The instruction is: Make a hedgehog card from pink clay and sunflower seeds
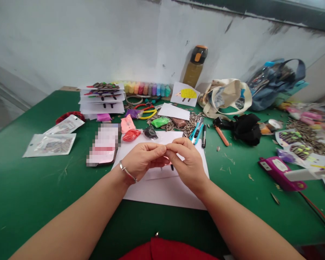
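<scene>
My left hand (144, 159) and my right hand (188, 162) meet fingertip to fingertip over white paper (162, 193). The fingers of both are pinched together, and whatever they hold is too small or hidden to name. Beneath them, a smaller sheet shows a bit of pink and dark marks, mostly covered by the hands. Just beyond lie packets of red clay (131, 135), black clay (150, 132), pink clay (128, 124) and green clay (161, 122). A teal cutter (196, 131) and a black marker (204, 136) rest right of them.
Stacked cards (101, 108) stand at the back left, near a phone (104, 144) and plastic packets (50, 145). A bottle (194, 68) leans by the wall. Seeds, a cream bag (224, 97), a black cloth item (247, 130) and a magenta device (281, 174) occupy the right.
</scene>
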`<state>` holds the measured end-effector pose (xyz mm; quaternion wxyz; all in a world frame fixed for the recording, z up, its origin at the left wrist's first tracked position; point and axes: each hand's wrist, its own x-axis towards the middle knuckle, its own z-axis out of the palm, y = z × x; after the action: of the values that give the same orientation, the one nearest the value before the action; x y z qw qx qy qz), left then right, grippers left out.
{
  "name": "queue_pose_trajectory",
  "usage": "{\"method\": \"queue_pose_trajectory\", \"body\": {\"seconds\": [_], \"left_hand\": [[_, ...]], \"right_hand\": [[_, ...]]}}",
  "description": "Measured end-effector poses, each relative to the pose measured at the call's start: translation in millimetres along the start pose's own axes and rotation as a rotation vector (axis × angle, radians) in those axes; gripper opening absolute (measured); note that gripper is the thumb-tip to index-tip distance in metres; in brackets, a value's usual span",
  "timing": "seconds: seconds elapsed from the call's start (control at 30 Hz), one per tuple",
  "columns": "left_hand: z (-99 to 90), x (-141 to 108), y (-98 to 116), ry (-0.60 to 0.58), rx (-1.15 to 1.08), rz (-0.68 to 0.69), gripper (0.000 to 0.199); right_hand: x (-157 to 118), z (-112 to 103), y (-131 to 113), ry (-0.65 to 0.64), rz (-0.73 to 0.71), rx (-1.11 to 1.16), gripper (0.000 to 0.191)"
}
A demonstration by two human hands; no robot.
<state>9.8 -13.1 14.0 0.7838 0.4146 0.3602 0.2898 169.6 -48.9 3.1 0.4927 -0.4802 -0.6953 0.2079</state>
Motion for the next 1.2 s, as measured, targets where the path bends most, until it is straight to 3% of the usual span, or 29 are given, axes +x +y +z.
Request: {"method": "queue_pose_trajectory", "body": {"seconds": [0.3, 0.5, 0.73, 1.0, 1.2], "left_hand": [[0.9, 1.1, 0.9, 0.021, -0.118, -0.065, 0.023], [2.8, 1.6, 1.7, 0.082, -0.116, -0.025, 0.025], [4.9, 4.9, -3.8, 0.133, -0.016, 0.037, 0.033], [8.8, 4.1, -4.8, 0.176, 0.149, 0.046, 0.042], [3.3, 4.4, -1.9, 0.27, 0.301, 0.099, 0.039]], "right_hand": [[5.7, -5.1, -0.2, -0.14, 0.144, 0.189, 0.018], [5.7, -7.0, 1.0, -0.225, 0.231, 0.375, 0.024], [5.1, -0.4, -0.1, -0.14, 0.316, 0.296, 0.017], [4.0, -2.0, 3.5, -0.086, 0.143, 0.091, 0.017], [5.4, -5.9, 6.7, -0.05, 0.295, 0.088, 0.015]]}}
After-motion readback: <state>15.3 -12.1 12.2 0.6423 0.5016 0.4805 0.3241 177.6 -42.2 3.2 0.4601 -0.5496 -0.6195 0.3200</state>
